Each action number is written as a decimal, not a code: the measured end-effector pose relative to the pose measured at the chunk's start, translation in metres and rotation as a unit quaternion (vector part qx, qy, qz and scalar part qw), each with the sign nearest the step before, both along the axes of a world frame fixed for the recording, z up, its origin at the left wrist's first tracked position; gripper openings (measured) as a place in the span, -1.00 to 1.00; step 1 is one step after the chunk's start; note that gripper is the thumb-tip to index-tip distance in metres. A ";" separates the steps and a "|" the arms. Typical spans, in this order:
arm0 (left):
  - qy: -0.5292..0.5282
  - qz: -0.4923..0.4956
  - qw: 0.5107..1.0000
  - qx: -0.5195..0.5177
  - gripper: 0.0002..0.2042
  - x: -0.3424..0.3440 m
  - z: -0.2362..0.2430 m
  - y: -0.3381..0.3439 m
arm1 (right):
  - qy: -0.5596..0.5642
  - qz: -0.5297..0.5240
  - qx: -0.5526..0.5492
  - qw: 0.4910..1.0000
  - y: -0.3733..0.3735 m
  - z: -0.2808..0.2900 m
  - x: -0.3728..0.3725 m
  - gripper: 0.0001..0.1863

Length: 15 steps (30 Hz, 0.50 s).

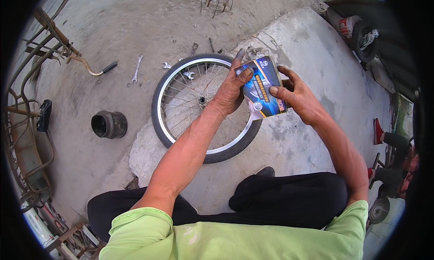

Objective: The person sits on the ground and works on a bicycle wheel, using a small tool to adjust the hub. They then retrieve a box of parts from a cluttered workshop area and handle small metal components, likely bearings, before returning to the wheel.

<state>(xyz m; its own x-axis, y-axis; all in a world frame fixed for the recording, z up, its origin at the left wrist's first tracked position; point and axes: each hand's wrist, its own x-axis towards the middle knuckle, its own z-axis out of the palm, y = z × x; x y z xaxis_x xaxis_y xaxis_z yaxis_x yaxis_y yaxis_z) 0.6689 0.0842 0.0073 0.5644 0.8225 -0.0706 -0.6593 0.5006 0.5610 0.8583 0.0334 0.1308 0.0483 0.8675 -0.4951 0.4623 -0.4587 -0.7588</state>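
A small blue and black printed cardboard box (262, 90) is held up in front of me, above the right part of a spoked wheel. My left hand (231, 85) grips its left side, thumb on the front face. My right hand (298, 95) clasps the right side, its thumb also pressed on the front. The fingers behind the box are partly hidden. Below lies the wheel with its black tyre (158, 95) and silver rim, flat on the ground. My left forearm crosses over its spokes.
Left of the wheel lie a spanner (137, 69) and a dark hollow cylinder (110, 124). More spanners (189, 74) sit around and inside the wheel. A metal frame cart (34, 101) stands at far left. A tyre (364, 40) leans at the upper right; another person's red shoe (378, 131) shows at right.
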 end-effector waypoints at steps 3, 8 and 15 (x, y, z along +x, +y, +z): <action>-0.035 0.076 0.995 -0.052 0.14 -0.028 0.011 0.008 | 0.021 0.026 -0.022 0.999 0.013 0.010 -0.039 0.17; -0.008 0.116 0.993 -0.020 0.04 -0.033 0.012 0.009 | 0.043 0.073 -0.052 0.995 0.033 0.023 -0.029 -0.05; 0.063 0.128 0.989 0.033 0.11 -0.042 0.025 0.011 | -0.027 0.123 0.014 0.992 0.042 0.030 -0.030 -0.08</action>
